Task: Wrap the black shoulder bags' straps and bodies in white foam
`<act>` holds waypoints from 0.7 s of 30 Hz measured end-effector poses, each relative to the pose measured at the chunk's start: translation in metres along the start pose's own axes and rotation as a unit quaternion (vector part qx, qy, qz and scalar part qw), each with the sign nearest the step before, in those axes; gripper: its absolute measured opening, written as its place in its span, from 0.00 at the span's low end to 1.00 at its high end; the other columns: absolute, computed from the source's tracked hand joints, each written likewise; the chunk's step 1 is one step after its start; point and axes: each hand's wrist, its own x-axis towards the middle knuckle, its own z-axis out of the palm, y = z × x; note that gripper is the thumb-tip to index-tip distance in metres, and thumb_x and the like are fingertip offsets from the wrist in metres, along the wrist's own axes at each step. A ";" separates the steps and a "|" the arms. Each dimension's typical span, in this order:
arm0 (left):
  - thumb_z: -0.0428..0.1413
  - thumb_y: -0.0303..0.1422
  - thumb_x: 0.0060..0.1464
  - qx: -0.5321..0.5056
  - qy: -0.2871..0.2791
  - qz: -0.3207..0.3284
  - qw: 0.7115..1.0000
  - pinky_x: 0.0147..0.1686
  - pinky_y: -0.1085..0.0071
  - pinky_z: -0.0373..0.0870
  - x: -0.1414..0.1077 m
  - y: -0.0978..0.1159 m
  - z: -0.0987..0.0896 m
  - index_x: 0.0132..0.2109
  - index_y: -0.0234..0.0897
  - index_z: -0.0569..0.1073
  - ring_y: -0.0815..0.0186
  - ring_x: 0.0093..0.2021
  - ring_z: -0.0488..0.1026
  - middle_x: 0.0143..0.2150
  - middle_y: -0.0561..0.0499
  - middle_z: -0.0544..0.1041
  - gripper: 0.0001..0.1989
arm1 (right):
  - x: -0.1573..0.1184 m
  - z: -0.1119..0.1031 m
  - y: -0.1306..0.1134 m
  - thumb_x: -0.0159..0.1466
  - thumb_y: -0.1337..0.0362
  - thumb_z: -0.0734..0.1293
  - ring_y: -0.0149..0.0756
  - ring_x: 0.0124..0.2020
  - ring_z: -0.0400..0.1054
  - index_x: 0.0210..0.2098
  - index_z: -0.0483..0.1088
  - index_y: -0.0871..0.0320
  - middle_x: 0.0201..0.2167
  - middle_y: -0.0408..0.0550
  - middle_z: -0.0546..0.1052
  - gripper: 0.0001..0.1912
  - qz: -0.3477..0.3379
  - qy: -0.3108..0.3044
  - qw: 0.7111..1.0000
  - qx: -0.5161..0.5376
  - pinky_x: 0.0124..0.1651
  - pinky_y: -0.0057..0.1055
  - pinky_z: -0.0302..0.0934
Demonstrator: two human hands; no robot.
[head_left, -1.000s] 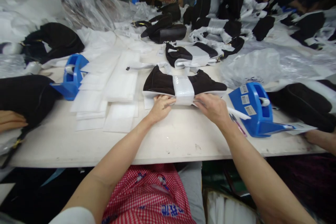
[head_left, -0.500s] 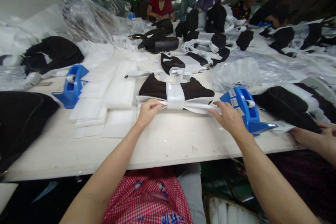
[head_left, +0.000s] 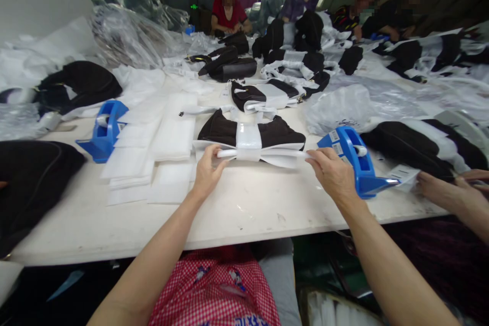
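A dark brown handbag (head_left: 282, 132) lies on the white table in front of me, with a white foam band (head_left: 248, 136) around its middle. Along the bag's near edge runs a strap wrapped in white foam (head_left: 280, 154), passing under the band. My left hand (head_left: 208, 173) grips the strap's left end, thumb below and fingers above. At the other end, my right hand (head_left: 330, 170) pinches the strap between thumb and fingers. Just right of that hand stands a blue tape dispenser (head_left: 353, 158).
Left of the bag lie stacked white foam sheets (head_left: 171, 135) and a second blue tape dispenser (head_left: 105, 130). Another person's hands (head_left: 443, 191) work at a dark bag (head_left: 408, 145) on the right. More wrapped bags (head_left: 263, 94) and clear plastic (head_left: 340, 107) cover the far side.
My left hand has shifted slightly left along the strap, to its end. The right hand now pinches the right end more tightly, and the strap looks straighter.
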 end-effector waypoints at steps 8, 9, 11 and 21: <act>0.64 0.42 0.52 0.174 0.069 -0.040 0.982 0.60 0.47 0.58 -0.002 0.005 0.006 0.43 0.39 0.80 0.45 0.59 0.60 0.55 0.39 0.64 0.14 | -0.010 0.002 0.003 0.70 0.57 0.61 0.36 0.31 0.70 0.45 0.76 0.53 0.40 0.49 0.78 0.14 0.006 0.001 1.000 0.017 0.25 0.31 0.56; 0.64 0.41 0.52 0.162 0.063 -0.043 0.984 0.60 0.48 0.58 -0.002 0.006 0.009 0.43 0.39 0.79 0.45 0.60 0.60 0.56 0.39 0.62 0.14 | -0.010 0.004 0.003 0.70 0.57 0.61 0.37 0.32 0.70 0.45 0.76 0.53 0.40 0.49 0.77 0.14 0.009 -0.001 0.999 0.032 0.26 0.31 0.58; 0.64 0.39 0.52 0.140 0.059 -0.057 0.987 0.61 0.49 0.57 -0.002 0.005 0.015 0.42 0.38 0.79 0.45 0.60 0.59 0.56 0.39 0.61 0.12 | -0.011 0.008 0.004 0.70 0.58 0.60 0.40 0.35 0.72 0.46 0.75 0.54 0.40 0.51 0.77 0.14 0.009 -0.005 0.998 0.060 0.29 0.33 0.62; 0.59 0.34 0.53 -0.003 0.123 -0.105 0.987 0.55 0.60 0.65 0.003 -0.028 0.006 0.31 0.38 0.70 0.57 0.51 0.67 0.46 0.46 0.69 0.06 | -0.008 0.017 -0.012 0.68 0.64 0.60 0.43 0.42 0.74 0.49 0.71 0.57 0.44 0.55 0.76 0.12 -0.038 0.020 0.992 0.115 0.40 0.35 0.69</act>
